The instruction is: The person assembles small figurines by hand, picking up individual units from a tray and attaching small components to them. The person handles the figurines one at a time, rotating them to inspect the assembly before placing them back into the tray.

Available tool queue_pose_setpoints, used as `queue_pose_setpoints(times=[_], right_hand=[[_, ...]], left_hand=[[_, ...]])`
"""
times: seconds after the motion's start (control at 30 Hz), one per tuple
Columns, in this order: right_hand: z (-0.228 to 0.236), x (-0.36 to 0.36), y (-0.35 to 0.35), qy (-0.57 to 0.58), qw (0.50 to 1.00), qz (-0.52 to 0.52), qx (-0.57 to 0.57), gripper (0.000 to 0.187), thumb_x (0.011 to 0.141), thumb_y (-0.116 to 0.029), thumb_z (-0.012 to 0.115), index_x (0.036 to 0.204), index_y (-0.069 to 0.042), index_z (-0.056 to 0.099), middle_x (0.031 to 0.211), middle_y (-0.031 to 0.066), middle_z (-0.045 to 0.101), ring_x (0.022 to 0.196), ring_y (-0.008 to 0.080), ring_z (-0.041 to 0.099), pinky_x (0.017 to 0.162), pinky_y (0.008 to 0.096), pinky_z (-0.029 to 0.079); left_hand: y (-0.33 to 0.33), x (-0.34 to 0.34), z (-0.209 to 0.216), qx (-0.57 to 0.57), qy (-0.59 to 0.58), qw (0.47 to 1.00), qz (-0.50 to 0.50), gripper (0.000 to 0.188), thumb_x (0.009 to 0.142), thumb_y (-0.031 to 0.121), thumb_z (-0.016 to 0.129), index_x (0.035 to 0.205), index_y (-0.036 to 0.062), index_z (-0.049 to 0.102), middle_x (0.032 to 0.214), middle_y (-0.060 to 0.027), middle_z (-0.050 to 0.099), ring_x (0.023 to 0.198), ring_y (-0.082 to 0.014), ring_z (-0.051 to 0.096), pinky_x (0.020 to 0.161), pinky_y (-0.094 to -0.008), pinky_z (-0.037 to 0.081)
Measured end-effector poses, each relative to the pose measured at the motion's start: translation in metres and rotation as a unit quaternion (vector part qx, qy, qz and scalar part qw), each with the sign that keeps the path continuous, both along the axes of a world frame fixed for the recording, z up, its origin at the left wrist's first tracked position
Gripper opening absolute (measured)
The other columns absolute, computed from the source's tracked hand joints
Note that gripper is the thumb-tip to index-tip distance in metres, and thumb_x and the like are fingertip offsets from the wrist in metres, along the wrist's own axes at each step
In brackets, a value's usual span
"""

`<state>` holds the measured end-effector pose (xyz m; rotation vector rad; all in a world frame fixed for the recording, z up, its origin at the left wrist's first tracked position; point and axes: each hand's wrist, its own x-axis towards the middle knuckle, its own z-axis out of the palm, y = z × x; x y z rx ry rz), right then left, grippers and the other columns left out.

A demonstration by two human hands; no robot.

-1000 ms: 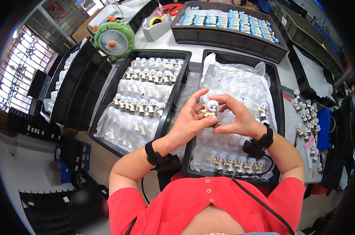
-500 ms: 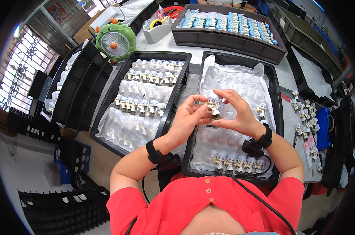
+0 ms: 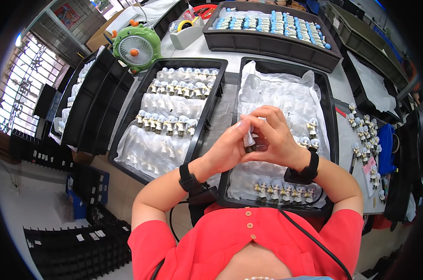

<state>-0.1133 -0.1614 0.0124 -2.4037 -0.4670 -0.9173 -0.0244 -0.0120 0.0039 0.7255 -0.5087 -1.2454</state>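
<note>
Both hands meet over the right-hand black tray (image 3: 330, 135), closed round one small figurine (image 3: 250, 141) in pale clothing. Fingers cover most of it; a pale part and its dark base show between them. My left hand (image 3: 226, 144) grips it from the left with thumb and fingers. From the other side my right hand (image 3: 276, 139) curls over it, fingertips touching the left ones. Beneath the hands, white tissue sheeting (image 3: 272, 95) lines the tray. A row of white-haired figurines (image 3: 286, 192) lies at the tray's near end, and a few more (image 3: 309, 135) lie by its right side.
Left of it stands another black tray (image 3: 127, 144) with rows of figurines on tissue. A grey crate (image 3: 272, 44) of blue-topped figurines stands behind. There is a green fan (image 3: 136, 49) at the back left. Loose figurines (image 3: 363, 135) and a blue bin (image 3: 385, 144) are at the right.
My right hand has rolled over the figurine and its fingers have closed in toward the left hand. The figurine, clearly visible before, is now mostly hidden.
</note>
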Motion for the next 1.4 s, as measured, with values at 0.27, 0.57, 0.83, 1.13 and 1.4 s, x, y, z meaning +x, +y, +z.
queue_pose_setpoints(times=[0.27, 0.57, 0.83, 1.13, 1.4], right_hand=[[-0.002, 0.004, -0.002, 0.031, 0.996, 0.065, 0.050, 0.087, 0.052, -0.044, 0.083, 0.123, -0.008, 0.050, 0.116, 0.0101, 0.050, 0.111, 0.0317, 0.046, 0.094, 0.0444, 0.036], [-0.011, 0.000, -0.002, 0.107, 0.978, 0.084, 0.161, 0.081, 0.052, -0.031, 0.087, 0.119, -0.006, 0.050, 0.110, 0.0126, 0.051, 0.104, 0.0299, 0.048, 0.087, 0.0378, 0.044], [-0.005, -0.003, -0.014, 0.121, 0.979, -0.002, 0.164, 0.081, 0.051, -0.031, 0.088, 0.116, -0.002, 0.049, 0.111, 0.0126, 0.050, 0.103, 0.0284, 0.050, 0.089, 0.0360, 0.041], [0.004, -0.004, -0.007, 0.143, 0.976, 0.056, 0.152, 0.101, 0.059, -0.028, 0.084, 0.141, -0.007, 0.029, 0.122, 0.0113, 0.050, 0.115, 0.0256, 0.047, 0.094, 0.0384, 0.037], [0.008, -0.007, -0.014, 0.164, 0.967, -0.001, 0.194, 0.075, 0.075, -0.017, 0.070, 0.140, -0.010, 0.033, 0.121, 0.0100, 0.053, 0.114, 0.0212, 0.050, 0.094, 0.0359, 0.038]], left_hand=[[-0.002, 0.012, -0.018, -0.059, 0.186, 0.979, -0.055, 0.061, 0.094, 0.059, 0.026, 0.109, 0.0046, 0.050, 0.101, -0.0091, 0.056, 0.101, -0.0268, 0.056, 0.089, -0.0426, 0.047], [-0.003, 0.004, -0.002, -0.013, 0.133, 0.991, -0.034, 0.064, 0.091, 0.062, 0.028, 0.118, 0.0074, 0.047, 0.104, -0.0081, 0.054, 0.102, -0.0277, 0.057, 0.085, -0.0427, 0.049], [-0.001, 0.008, -0.005, -0.054, 0.046, 0.997, -0.024, 0.042, 0.097, 0.031, 0.046, 0.130, 0.0068, 0.040, 0.120, -0.0087, 0.052, 0.106, -0.0252, 0.058, 0.078, -0.0327, 0.050], [0.050, 0.023, 0.050, 0.126, -0.193, 0.970, 0.071, 0.041, 0.091, 0.020, 0.057, 0.128, 0.0106, 0.042, 0.097, -0.0047, 0.058, 0.083, -0.0149, 0.065, 0.070, -0.0276, 0.053], [0.162, 0.050, 0.066, 0.381, -0.476, 0.774, 0.168, 0.037, 0.086, 0.013, 0.062, 0.119, 0.0058, 0.047, 0.087, -0.0079, 0.061, 0.079, -0.0166, 0.065, 0.068, -0.0278, 0.050]])
